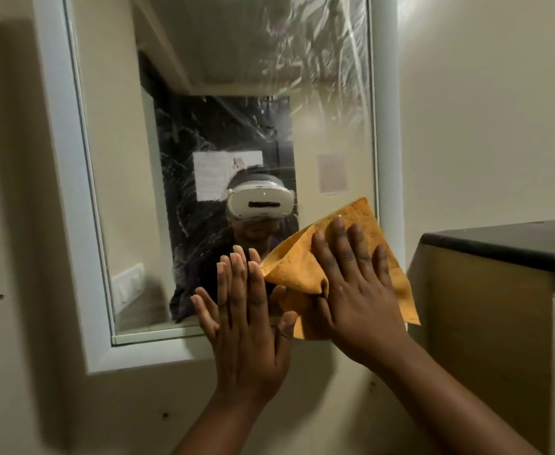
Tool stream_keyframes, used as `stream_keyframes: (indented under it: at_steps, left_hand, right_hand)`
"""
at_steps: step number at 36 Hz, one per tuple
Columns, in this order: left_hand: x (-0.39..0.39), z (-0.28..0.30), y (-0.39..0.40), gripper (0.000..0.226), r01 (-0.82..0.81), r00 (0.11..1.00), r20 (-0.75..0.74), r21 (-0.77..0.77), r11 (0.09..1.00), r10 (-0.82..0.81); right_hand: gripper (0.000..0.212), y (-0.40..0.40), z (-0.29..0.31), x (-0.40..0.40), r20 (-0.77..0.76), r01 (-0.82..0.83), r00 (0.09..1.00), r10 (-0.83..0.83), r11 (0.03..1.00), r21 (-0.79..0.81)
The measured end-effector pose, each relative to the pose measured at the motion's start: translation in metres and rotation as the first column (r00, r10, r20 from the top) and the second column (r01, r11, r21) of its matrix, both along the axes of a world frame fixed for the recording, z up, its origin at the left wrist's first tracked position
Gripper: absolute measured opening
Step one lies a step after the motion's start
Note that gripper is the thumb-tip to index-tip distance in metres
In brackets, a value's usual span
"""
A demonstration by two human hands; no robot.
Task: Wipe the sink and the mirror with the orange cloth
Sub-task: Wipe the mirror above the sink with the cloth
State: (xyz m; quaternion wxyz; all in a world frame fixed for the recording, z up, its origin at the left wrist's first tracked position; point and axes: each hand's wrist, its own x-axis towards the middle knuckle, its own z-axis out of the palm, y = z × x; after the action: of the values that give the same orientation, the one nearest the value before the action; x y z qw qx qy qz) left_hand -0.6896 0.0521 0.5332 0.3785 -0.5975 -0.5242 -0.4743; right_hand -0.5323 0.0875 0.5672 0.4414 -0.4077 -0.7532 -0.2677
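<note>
Head view of a wall-mounted rectangular mirror in a pale white frame (67, 198), with both bare hands raised to its lower right corner. The right hand (358, 290) lies flat, fingers straight and slightly spread, pressing the square orange cloth (302, 267) against the glass and the adjoining frame edge. The cloth is partly folded: one corner points up beside the frame's right side, another hangs below the frame's bottom edge, and a creased flap projects leftward toward the other hand. The left hand (246, 323) is also flat, fingers straight and close together with the thumb set apart; it holds nothing, and its fingertips lie over the lower part of the glass just beside the cloth's left flap — whether they touch the glass cannot be told.

The mirror surface carries whitish smear marks, densest over the upper right and across the dark central area. Reflected in it are a person wearing a white head-mounted camera unit (259, 203), sheets of paper on a wall behind, and a pale switch plate at lower left.

To the right of the mirror stands a beige cabinet with a dark flat top (506, 247), close to the cloth's right edge. The surrounding cream wall (13, 257) shows a few small dark spots — below and left of the frame. The sink is out of view.
</note>
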Motion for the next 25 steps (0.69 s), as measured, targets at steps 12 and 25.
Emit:
stream_keyframes:
  at_steps: [12,25]
  left_hand:
    - [-0.005,-0.002,0.000,0.066,0.005,0.999,-0.041,-0.014,1.000,-0.005]
    - [-0.005,-0.002,0.001,0.066,0.043,0.999,-0.012,0.000,0.999,-0.043]
  right_hand:
    - [0.069,0.005,0.020,0.026,-0.143,0.052,0.988,-0.056,0.998,-0.031]
    - [0.074,-0.002,0.010,0.001,-0.178,0.081,0.979,-0.100,0.991,-0.110]
